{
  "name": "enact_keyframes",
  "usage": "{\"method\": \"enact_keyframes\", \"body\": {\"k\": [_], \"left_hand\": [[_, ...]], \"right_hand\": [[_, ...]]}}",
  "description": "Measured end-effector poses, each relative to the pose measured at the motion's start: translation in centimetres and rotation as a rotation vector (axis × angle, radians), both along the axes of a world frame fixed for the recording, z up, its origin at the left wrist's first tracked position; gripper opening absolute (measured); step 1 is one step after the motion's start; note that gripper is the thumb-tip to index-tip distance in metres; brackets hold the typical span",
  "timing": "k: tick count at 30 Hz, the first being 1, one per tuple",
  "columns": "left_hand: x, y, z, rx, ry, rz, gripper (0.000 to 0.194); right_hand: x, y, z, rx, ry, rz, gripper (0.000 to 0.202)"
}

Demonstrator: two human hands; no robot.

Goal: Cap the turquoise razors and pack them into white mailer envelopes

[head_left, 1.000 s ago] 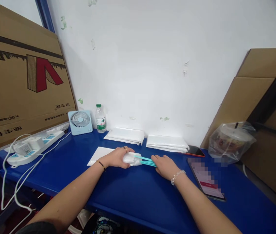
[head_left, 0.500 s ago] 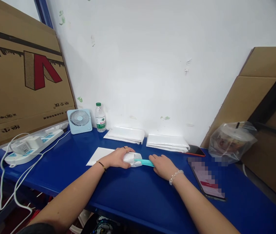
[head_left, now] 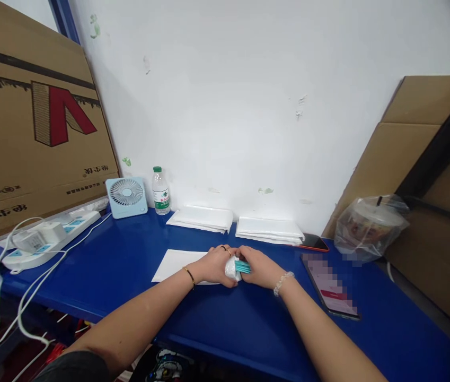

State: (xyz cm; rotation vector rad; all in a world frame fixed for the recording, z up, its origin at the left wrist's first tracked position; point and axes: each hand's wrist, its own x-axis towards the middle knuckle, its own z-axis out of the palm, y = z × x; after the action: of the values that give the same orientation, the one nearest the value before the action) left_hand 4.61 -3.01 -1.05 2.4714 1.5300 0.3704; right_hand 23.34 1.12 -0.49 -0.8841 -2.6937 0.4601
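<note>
Near the middle of the blue table, a white bubble-lined mailer (head_left: 175,263) lies with its open mouth facing right. My left hand (head_left: 217,265) is closed round the mouth end, fingers on the far side and thumb on the near side. A stack of thin turquoise pieces (head_left: 243,266) sticks out of the mailer's mouth; what kind they are I cannot make out. My right hand (head_left: 259,265) grips the outer end of that stack, its fingers close to my left hand. The stack's inner part is hidden in the mailer.
Two piles of white mailers, a left pile (head_left: 201,218) and a right pile (head_left: 270,229), lie along the wall. A fan (head_left: 126,198), water bottle (head_left: 161,192) and power strip (head_left: 52,241) stand left. Right are a phone (head_left: 330,286), another phone (head_left: 312,242) and a bagged drink (head_left: 371,228).
My hands have come together. The turquoise stack sits deeper in the mailer, with less of it showing. The mailer and my left hand appear farther right in view.
</note>
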Motion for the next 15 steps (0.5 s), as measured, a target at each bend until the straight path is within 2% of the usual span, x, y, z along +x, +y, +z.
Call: {"method": "enact_keyframes", "body": {"k": [4, 7, 10, 15], "left_hand": [[-0.1, 0.1, -0.2, -0.016, -0.036, -0.011, 0.091], [-0.4, 0.1, -0.2, -0.024, -0.051, -0.017, 0.093], [-0.4, 0.0, -0.3, -0.021, -0.054, -0.022, 0.094], [0.0, -0.1, -0.3, -0.014, -0.029, -0.067, 0.095]], "right_hand": [[3.6, 1.2, 0.7, -0.166, -0.012, -0.029, 0.077], [5.7, 1.9, 0.7, -0.194, -0.174, -0.133, 0.09], [6.4, 2.3, 0.4, -0.197, -0.228, -0.217, 0.089], [4.9, 1.8, 0.5, -0.21, -0.153, -0.089, 0.054]]}}
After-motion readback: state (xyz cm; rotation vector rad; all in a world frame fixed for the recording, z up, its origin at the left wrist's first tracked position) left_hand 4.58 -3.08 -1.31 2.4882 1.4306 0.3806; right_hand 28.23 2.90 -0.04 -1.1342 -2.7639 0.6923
